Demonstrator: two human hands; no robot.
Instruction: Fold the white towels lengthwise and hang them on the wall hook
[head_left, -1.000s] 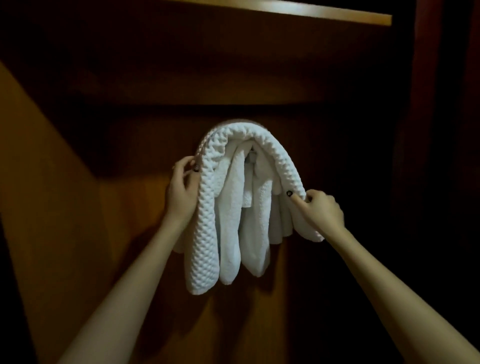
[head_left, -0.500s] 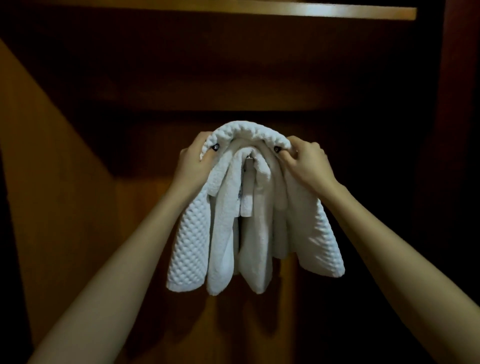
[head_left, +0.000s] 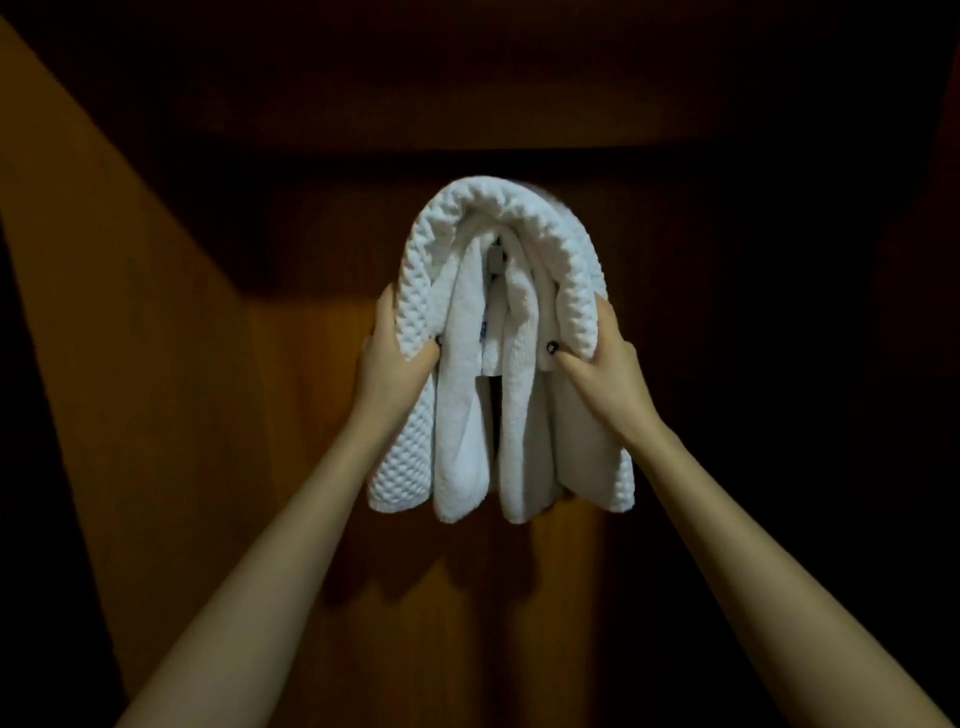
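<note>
Towels (head_left: 467, 415) hang draped at frame centre; I judge them soft, limp, light. My left hand (head_left: 396, 364) and right hand (head_left: 602, 371) each pinch the outer layer's sides, a sound hold.

Left hand (head_left: 390, 370), right hand (head_left: 609, 375), fingers (head_left: 571, 367) curled

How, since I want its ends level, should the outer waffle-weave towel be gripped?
By its two hanging sides, midway down, from left and right, as the left hand and right hand do. The waffle-weave towel arches over the smoother towels, so only its outer edges are free.
</note>
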